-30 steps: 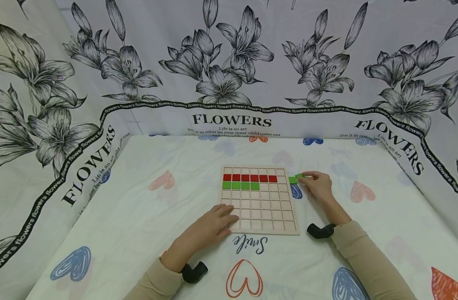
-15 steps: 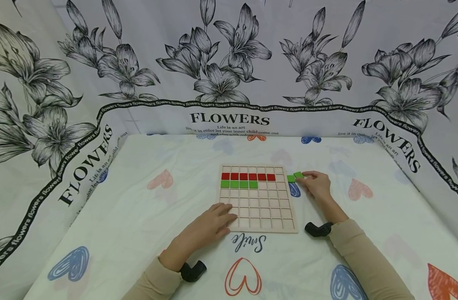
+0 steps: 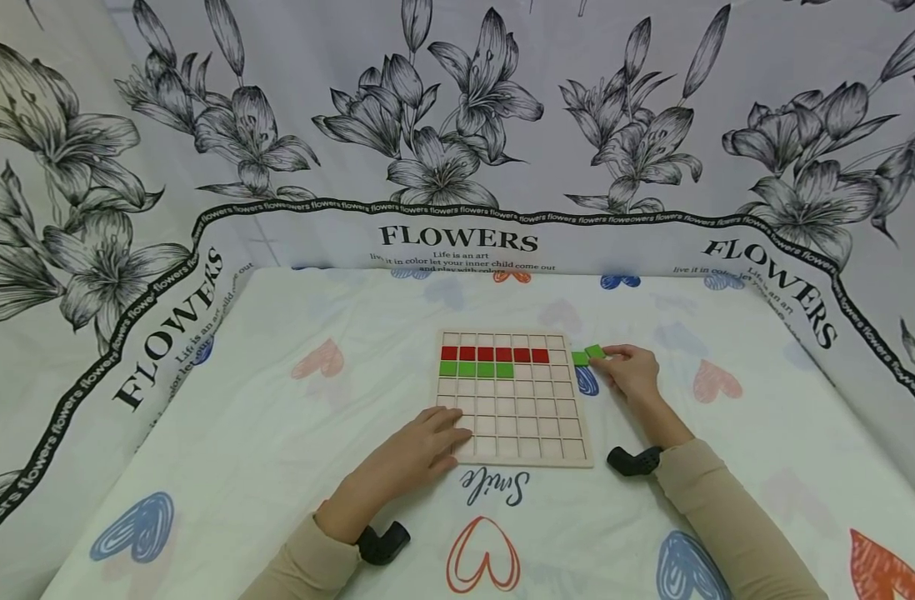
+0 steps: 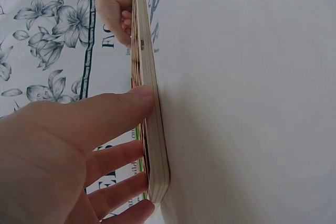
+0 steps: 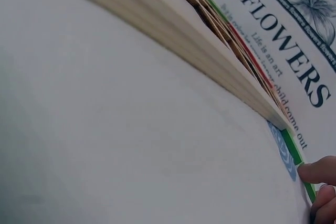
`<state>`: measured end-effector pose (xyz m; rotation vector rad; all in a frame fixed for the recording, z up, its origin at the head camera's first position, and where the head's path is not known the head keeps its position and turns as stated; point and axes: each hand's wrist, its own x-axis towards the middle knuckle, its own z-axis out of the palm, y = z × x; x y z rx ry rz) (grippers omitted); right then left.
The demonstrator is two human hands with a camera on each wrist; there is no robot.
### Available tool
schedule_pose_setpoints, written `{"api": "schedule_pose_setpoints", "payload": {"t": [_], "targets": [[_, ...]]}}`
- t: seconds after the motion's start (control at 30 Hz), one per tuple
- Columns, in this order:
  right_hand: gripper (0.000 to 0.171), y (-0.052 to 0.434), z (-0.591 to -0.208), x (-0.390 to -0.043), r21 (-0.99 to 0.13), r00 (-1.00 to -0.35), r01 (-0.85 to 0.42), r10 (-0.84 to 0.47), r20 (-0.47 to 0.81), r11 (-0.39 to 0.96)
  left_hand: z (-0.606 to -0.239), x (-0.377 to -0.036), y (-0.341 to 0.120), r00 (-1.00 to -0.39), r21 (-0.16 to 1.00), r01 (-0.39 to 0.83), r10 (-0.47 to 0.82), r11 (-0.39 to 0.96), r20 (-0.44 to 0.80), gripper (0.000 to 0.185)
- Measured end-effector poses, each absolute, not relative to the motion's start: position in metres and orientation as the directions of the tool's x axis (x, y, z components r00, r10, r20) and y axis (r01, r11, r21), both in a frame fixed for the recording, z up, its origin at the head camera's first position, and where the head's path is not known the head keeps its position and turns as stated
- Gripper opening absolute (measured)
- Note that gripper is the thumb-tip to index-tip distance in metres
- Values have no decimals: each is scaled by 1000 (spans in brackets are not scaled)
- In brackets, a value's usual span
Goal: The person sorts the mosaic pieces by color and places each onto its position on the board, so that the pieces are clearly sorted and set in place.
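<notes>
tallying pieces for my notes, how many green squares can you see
6. Four sit in the wooden grid board, in the row of green squares under the red row. Two loose green squares lie beside the board's right edge, the farther one at the right hand fingertips.

Only readable stuff: backdrop cloth [image 3: 472,125] says "FLOWERS" in big black caps, center, left & right, w/ "Life is an art" right under it, plus a wavy black band repeating "flowers". Counter cover [image 3: 277,467] has "Smile" in script just below the wooden grid board [image 3: 512,450]. No nrs or brands.
</notes>
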<state>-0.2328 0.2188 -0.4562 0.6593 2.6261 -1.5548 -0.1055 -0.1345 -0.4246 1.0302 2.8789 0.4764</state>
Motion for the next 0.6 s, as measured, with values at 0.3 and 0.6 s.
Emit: {"api": "schedule_pose_setpoints", "payload": {"t": [0.3,0.6], "targets": [[45,219,-456,-235,-833,-903,379,359,-237,402,-426,-106,-135,-775,296,617,628,729,71,36],[43,220,-453,-230,-853,-924,328,325,-201,405,-426,-107,-134,-778,291,613,625,735,60,36]]}}
